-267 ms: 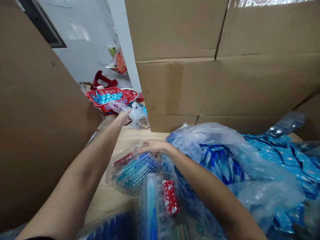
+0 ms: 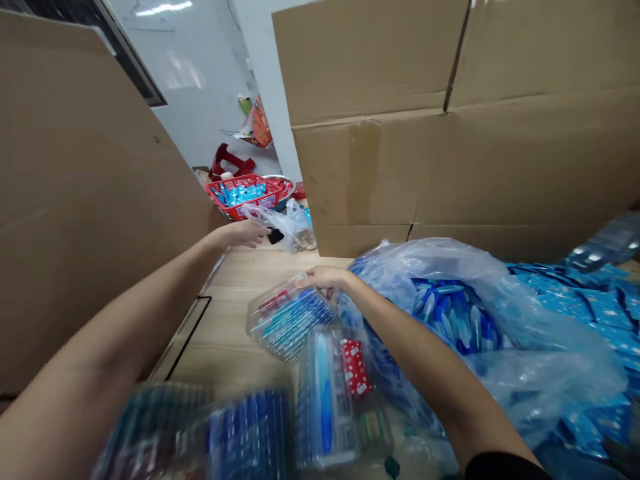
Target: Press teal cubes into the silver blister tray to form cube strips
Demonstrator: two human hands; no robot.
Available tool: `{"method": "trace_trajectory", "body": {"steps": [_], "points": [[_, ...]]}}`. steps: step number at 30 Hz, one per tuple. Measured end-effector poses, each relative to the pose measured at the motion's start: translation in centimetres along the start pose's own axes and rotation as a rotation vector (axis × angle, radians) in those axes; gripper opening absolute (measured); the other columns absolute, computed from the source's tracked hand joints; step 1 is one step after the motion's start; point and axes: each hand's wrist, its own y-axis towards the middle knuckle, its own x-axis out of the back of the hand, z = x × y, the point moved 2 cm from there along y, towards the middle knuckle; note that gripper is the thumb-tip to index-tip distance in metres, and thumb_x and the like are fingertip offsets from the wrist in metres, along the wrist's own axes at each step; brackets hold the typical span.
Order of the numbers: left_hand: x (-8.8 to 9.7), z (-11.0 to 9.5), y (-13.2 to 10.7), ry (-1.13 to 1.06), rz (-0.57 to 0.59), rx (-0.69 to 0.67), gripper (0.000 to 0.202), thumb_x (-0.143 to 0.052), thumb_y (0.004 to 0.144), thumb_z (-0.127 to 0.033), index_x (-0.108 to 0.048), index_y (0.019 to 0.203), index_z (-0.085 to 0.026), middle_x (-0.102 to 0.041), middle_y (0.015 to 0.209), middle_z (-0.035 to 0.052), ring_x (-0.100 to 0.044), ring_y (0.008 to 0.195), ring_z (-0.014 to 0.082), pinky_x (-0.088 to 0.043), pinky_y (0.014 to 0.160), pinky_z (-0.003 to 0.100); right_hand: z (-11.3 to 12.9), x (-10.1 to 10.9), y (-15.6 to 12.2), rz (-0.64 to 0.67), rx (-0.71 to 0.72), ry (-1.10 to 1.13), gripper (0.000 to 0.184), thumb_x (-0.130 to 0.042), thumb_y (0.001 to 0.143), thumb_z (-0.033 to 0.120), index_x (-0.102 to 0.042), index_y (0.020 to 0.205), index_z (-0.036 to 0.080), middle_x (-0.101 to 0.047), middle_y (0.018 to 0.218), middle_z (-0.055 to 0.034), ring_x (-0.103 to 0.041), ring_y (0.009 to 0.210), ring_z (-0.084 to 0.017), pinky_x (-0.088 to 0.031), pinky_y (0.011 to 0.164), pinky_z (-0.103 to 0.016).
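My left hand (image 2: 249,233) reaches to the far side of the table, fingers stretched out and apart. Just beyond its fingertips are a small black object (image 2: 275,235) and a crumpled clear plastic bag (image 2: 295,223). My right hand (image 2: 327,277) grips the upper right corner of a clear plastic case (image 2: 290,320), its thumb and fingers partly hidden. Inside that case show rows of blue and teal pens and a red packet. Closer to me lies another clear case (image 2: 327,400) with a light blue item, a blue pen and a red white-dotted packet.
Blurred clear packs of blue pens (image 2: 250,433) lie at the front. On the right, a large plastic bag (image 2: 540,327) spills blue pieces beside blue packets (image 2: 590,307). Cardboard walls (image 2: 390,173) rise behind and at the left. A red basket (image 2: 245,193) holds blue packets.
The view has shifted, moving the scene rightward in the picture. My left hand has drawn away from the crumpled bag, and the black object now shows. My right hand keeps its grip on the case.
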Motion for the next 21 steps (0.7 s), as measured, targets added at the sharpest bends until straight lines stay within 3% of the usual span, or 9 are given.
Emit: {"method": "trace_trajectory", "body": {"steps": [4,9,11,15,21], "points": [[1.1,1.7,-6.2,0.227,0.295,0.103,0.027,-0.064,0.092,-0.031,-0.063,0.114,-0.015,-0.064,0.119,0.0090,-0.063,0.107,0.0229,-0.054,0.093,0.045,0.6,-0.1,-0.7,0.004,-0.039,0.039,0.034,-0.059,0.095,0.036,-0.058,0.123,0.016,-0.063,0.119,-0.0086,-0.065,0.099,-0.020,-0.058,0.083,-0.040],[-1.3,5.9,-13.0,0.313,0.441,0.144,0.031,-0.064,0.092,-0.034,-0.062,0.116,-0.015,-0.064,0.119,0.0094,-0.063,0.107,0.0233,-0.054,0.091,0.046,0.3,-0.6,-2.3,-0.010,-0.117,0.078,0.036,-0.059,0.095,0.037,-0.058,0.124,0.016,-0.062,0.121,-0.0091,-0.065,0.101,-0.021,-0.057,0.085,-0.041],[-2.4,6.9,-13.9,0.316,0.433,0.138,0.031,-0.062,0.093,-0.036,-0.061,0.116,-0.015,-0.064,0.118,0.0091,-0.064,0.103,0.0222,-0.055,0.089,0.044,0.0,-0.9,-2.9,-0.024,-0.166,0.092,0.038,-0.058,0.095,0.039,-0.057,0.126,0.016,-0.062,0.122,-0.0096,-0.064,0.102,-0.021,-0.057,0.085,-0.042],[-3.9,7.3,-13.3,0.270,0.342,0.056,0.034,-0.061,0.093,-0.037,-0.060,0.119,-0.015,-0.062,0.120,0.0086,-0.063,0.105,0.0240,-0.056,0.088,0.043,-0.5,-1.8,-3.5,-0.042,-0.212,0.109,0.040,-0.057,0.096,0.041,-0.056,0.127,0.017,-0.061,0.123,-0.0100,-0.064,0.102,-0.022,-0.056,0.085,-0.042],[-5.0,8.3,-13.0,0.261,0.285,0.002,0.035,-0.060,0.093,-0.040,-0.061,0.116,-0.014,-0.063,0.115,0.0064,-0.064,0.101,0.0247,-0.056,0.085,0.042,-0.6,-2.4,-2.2,-0.021,-0.076,0.110,0.036,-0.058,0.096,0.039,-0.057,0.124,0.016,-0.063,0.119,-0.0090,-0.065,0.099,-0.020,-0.057,0.084,-0.041]]}}
